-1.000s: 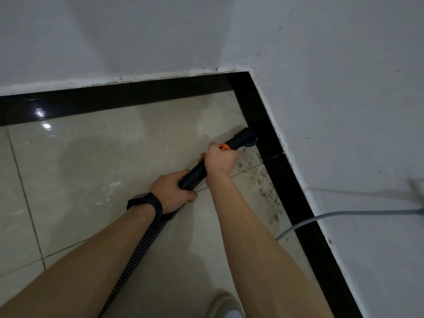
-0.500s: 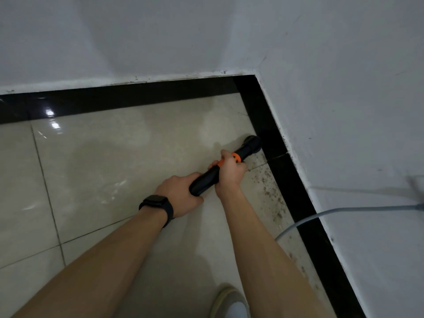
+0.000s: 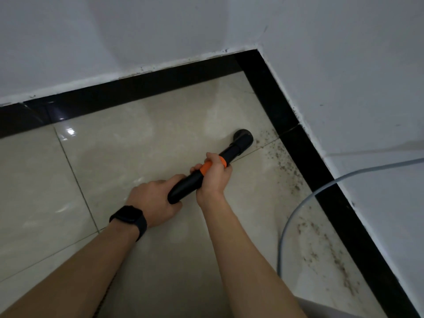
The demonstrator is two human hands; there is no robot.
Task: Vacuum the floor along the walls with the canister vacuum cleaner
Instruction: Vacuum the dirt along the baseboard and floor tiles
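Observation:
I hold a black vacuum wand point(image 3: 231, 152) with an orange ring. Its round nozzle point(image 3: 242, 136) rests on the beige floor tile point(image 3: 142, 143), a little left of the black skirting point(image 3: 296, 143) on the right wall. My right hand point(image 3: 214, 175) grips the wand at the orange ring. My left hand point(image 3: 154, 199), with a black watch on the wrist, grips the wand's rear end. A strip of dark dirt specks point(image 3: 286, 166) lies along the right skirting, starting just right of the nozzle. The canister is out of view.
Two white walls meet in a corner point(image 3: 257, 50) at the top right, edged by black skirting. A grey cable point(image 3: 298, 210) curves from the right wall down over the floor. A ribbed hose point(image 3: 106, 294) shows under my left forearm.
The nozzle has pulled back from the right skirting, leftward onto the tile. The view has shifted, so the corner sits further right and more of the cable shows.

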